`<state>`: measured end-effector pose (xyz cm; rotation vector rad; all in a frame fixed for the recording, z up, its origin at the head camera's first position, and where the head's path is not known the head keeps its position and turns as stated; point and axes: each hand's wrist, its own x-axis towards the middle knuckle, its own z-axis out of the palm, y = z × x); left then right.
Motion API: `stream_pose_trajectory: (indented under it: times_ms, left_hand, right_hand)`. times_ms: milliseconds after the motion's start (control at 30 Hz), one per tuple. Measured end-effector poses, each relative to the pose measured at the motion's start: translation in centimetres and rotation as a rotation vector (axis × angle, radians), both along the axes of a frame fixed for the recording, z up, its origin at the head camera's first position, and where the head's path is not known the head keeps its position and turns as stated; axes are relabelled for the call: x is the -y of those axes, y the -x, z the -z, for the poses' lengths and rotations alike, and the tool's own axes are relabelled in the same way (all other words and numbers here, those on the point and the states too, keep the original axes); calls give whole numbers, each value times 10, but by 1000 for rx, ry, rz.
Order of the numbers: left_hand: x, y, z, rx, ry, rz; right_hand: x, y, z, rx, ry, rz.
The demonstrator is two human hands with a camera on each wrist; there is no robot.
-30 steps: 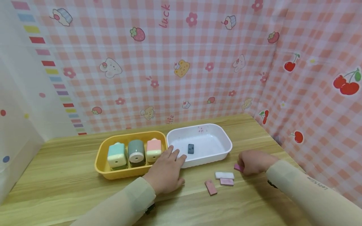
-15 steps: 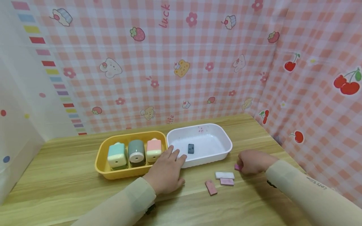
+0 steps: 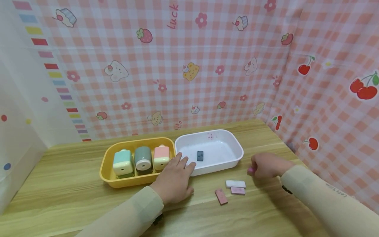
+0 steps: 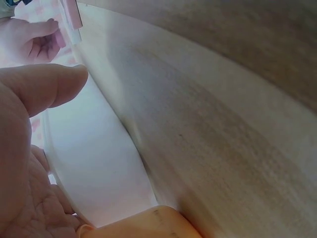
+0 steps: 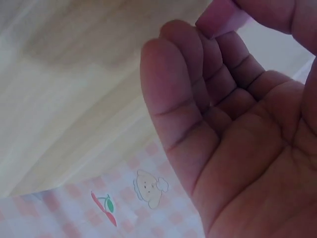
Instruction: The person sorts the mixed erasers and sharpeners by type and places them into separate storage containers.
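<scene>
My right hand (image 3: 268, 165) pinches a pink eraser (image 5: 224, 19) between thumb and fingertips, right of the white tray (image 3: 238, 157). Its palm and curled fingers fill much of the right wrist view. The left hand (image 3: 174, 179) has its fingers spread, and they rest on the near rims where the white tray meets the yellow tray (image 3: 111, 184). On the table lie a white eraser (image 3: 235, 184), a light pink eraser (image 3: 238, 191) against it and a darker pink eraser (image 3: 221, 197). A dark grey eraser (image 3: 200, 156) sits inside the white tray.
Three pencil sharpeners stand in the yellow tray: a mint one (image 3: 123, 163), a grey one (image 3: 143, 159) and a pink one (image 3: 161, 157). A checked cloth (image 3: 165, 62) hangs behind and to the right of the wooden table (image 3: 59, 191).
My right hand has risen slightly, and the pink eraser in it has turned and moved up a little. The left hand and the trays stay where they were.
</scene>
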<state>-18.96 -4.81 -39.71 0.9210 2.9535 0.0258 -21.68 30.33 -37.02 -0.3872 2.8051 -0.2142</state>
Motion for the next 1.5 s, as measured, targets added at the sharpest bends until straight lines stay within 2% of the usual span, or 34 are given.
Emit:
stream_pose_trajectory:
  times_ms: [200,333,467,633,1000,1267,1400,1500]
  left_hand:
    - [1,0,1,-5,2,2]
    - [1,1,1,-10,6,2]
    - [1,1,1,-10,8,2]
    - [0,1,0,-6,5,1]
    - [0,1,-2,-14,-7,8]
    - [0,1,-1,1,-5,2]
    - [1,1,0,-6,-5,5]
    - [1,0,0,-10,-8,5]
  right_hand:
    - [-5,10,-16,-87,-20,6]
    - [-1,16,-35,-86,-19,40]
    - [9,23,-49,-95,4,57]
    - [31,33,-57,-132,15,51]
    - [96,55,-63,-141,2,11]
    - [130,64,-55,-201,14,-85]
    - [146,67,-51,-204,16,-144]
    - [157,71,-48,-169,16,-164]
